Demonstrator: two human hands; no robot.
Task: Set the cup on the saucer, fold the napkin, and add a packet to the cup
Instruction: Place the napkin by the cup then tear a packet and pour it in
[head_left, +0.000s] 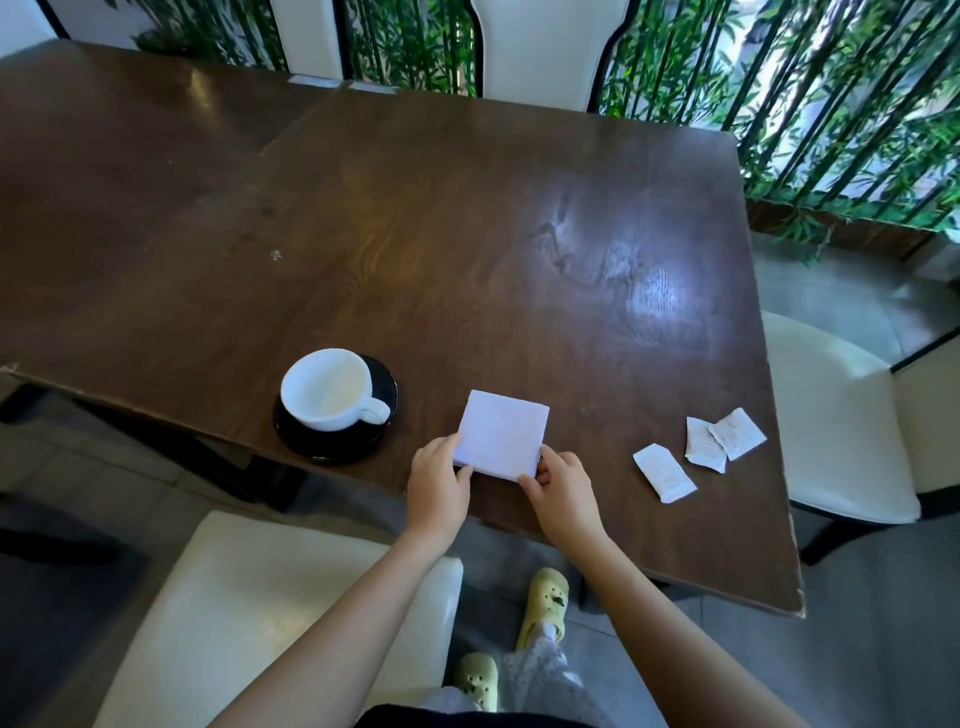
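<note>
Nearest me, the left hand (436, 483) and right hand (558, 493) each have a grip pinched on a near corner of the folded napkin (503, 434). Right of the napkin, closer to the right hand, lie three packets (664, 473). Left of it, the cup (332, 389) stands on its saucer (332, 452).

- Dark brown wooden table (467, 234) (glossy, with a pale patch of glare toward its right side); the grain shows plainly and the near edge is chipped.
- Black saucer (332, 448), close to the near edge on the left.
- White folded napkin (501, 434), a square just right of the saucer, apart from it.
- Lone packet (664, 473), white, further right near the edge.
- Overlapping packets (702, 444), two white ones just beyond it.
- Tiny pale speck (275, 254), far left of centre.
</note>
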